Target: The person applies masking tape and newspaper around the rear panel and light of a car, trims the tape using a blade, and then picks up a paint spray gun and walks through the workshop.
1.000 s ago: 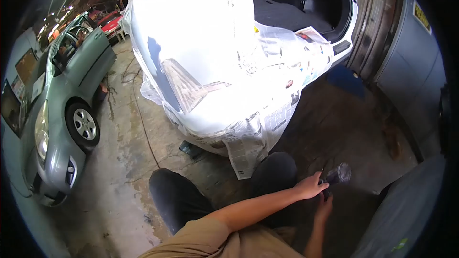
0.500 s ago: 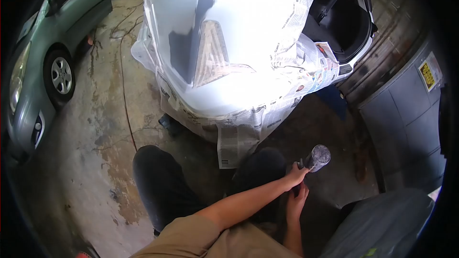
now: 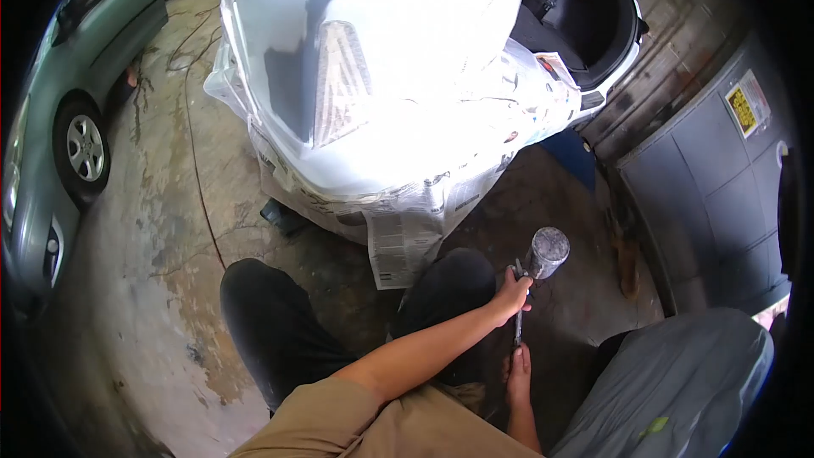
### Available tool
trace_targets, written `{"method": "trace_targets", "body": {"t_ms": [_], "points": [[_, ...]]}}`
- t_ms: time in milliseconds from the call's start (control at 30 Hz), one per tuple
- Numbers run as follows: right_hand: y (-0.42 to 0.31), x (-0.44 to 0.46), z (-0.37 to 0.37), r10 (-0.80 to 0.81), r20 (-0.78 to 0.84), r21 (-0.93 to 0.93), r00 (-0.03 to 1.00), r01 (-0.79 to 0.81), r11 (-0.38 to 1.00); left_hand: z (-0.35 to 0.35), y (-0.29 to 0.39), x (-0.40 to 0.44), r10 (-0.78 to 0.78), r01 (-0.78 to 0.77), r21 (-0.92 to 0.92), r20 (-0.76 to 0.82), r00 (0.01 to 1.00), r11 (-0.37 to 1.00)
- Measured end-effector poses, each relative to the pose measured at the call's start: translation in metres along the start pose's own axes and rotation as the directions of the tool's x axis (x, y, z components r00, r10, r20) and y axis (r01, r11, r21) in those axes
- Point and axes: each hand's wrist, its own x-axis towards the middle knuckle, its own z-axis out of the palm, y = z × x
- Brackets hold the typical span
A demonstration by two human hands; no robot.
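Note:
My left hand (image 3: 511, 297) is closed round the body of a spray gun with a round, paint-stained cup (image 3: 549, 251) on it, out to the right of my knees. Below it, my right hand (image 3: 519, 365) has its fingers closed at the lower end of the gun's thin metal handle (image 3: 518, 326). In front of my knees is a white car bumper and panel (image 3: 407, 59), brightly lit, with newspaper and plastic sheeting (image 3: 403, 246) round its edges. A triangular rough grey patch (image 3: 342, 89) shows on the panel.
A green-grey car (image 3: 51, 119) stands at the left, its door open. A hose (image 3: 197, 178) runs along the concrete floor. An open car boot (image 3: 585, 25) is at the upper right. Grey panels (image 3: 721, 161) and a grey covered shape (image 3: 678, 382) are on the right.
The view has swung to the right and down. My right hand has moved down, away from my left hand, showing more of the handle. The cup now stands more upright.

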Motion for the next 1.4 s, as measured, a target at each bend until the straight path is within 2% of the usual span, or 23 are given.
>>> {"method": "trace_targets", "body": {"t_ms": [100, 233, 333, 433, 533, 633, 700, 800, 867, 900, 1000, 1100, 1133, 1167, 1200, 1300, 1367, 1400], "points": [[-0.014, -0.007, 0.018, 0.024, -0.041, 0.145, 0.999, -0.018, 0.989, -0.006, 0.001, 0.005, -0.007, 0.007, 0.005, 0.033, 0.999, 1.0], [-0.02, -0.006, 0.018, 0.089, -0.051, 0.134, 0.995, -0.082, 0.988, -0.005, 0.017, -0.009, -0.135, 0.134, 0.09, 0.012, 0.991, 0.987], [-0.021, -0.003, 0.017, 0.117, -0.052, 0.144, 0.992, -0.108, 0.984, -0.005, -0.015, 0.016, -0.007, 0.009, 0.028, -0.065, 0.998, 1.0], [-0.025, -0.002, 0.016, 0.143, -0.047, 0.181, 0.989, -0.132, 0.975, -0.007, -0.002, 0.006, -0.116, 0.116, 0.089, -0.01, 0.993, 0.989], [-0.019, -0.002, 0.012, 0.157, -0.041, 0.22, 0.987, -0.144, 0.965, -0.003, 0.011, -0.004, -0.139, 0.14, 0.078, -0.016, 0.99, 0.987], [-0.006, 0.0, 0.009, 0.171, -0.047, 0.234, 0.984, -0.156, 0.96, -0.003, 0.008, -0.002, 0.001, 0.0, 0.05, -0.012, 1.0, 0.999], [-0.005, -0.002, 0.009, 0.178, -0.038, 0.237, 0.983, -0.164, 0.957, -0.001, 0.003, -0.004, 0.027, -0.027, 0.022, 0.013, 1.0, 0.999], [0.029, 0.005, 0.002, 0.128, -0.053, 0.152, 0.99, -0.119, 0.981, -0.004, 0.004, -0.004, 0.069, -0.068, -0.026, 0.042, 0.997, 0.997], [0.08, 0.016, -0.014, -0.061, -0.057, -0.208, 0.997, 0.048, 0.977, -0.003, 0.007, -0.003, 0.113, -0.111, -0.045, 0.05, 0.992, 0.993], [0.091, 0.019, -0.017, -0.152, -0.035, -0.382, 0.988, 0.128, 0.915, -0.003, 0.009, -0.004, 0.143, -0.141, -0.043, 0.05, 0.989, 0.989], [0.113, 0.02, -0.016, -0.133, -0.077, -0.787, 0.988, 0.022, 0.617, -0.004, 0.02, -0.017, 0.19, -0.18, -0.087, 0.123, 0.974, 0.98], [0.138, 0.052, -0.007, -0.376, -0.01, -0.875, 0.927, 0.174, 0.452, -0.008, 0.049, -0.041, 0.206, -0.182, -0.128, 0.214, 0.955, 0.975], [0.145, 0.062, 0.0, -0.132, -0.018, -0.573, 0.991, 0.098, 0.814, -0.011, 0.063, -0.054, 0.196, -0.175, -0.111, 0.215, 0.957, 0.978], [0.151, 0.074, 0.01, 0.095, 0.084, -0.158, 0.992, -0.081, 0.984, -0.017, 0.08, -0.07, 0.179, -0.169, -0.063, 0.222, 0.959, 0.984], [0.151, 0.084, 0.02, 0.24, 0.271, 0.262, 0.932, -0.311, 0.914, -0.025, 0.098, -0.086, 0.163, -0.164, -0.013, 0.23, 0.959, 0.986], [0.067, 0.06, 0.043, 0.363, 0.343, 0.355, 0.866, -0.477, 0.804, -0.063, 0.149, -0.132, 0.065, -0.108, 0.195, 0.212, 0.975, 0.975], [0.034, 0.068, 0.047, 0.411, 0.276, 0.121, 0.869, -0.456, 0.882, -0.101, 0.163, -0.152, 0.067, -0.112, 0.185, 0.233, 0.97, 0.976], [0.021, 0.062, 0.047, 0.447, 0.237, -0.006, 0.862, -0.459, 0.888, -0.116, 0.175, -0.164, 0.051, -0.106, 0.267, 0.205, 0.977, 0.958]]}}
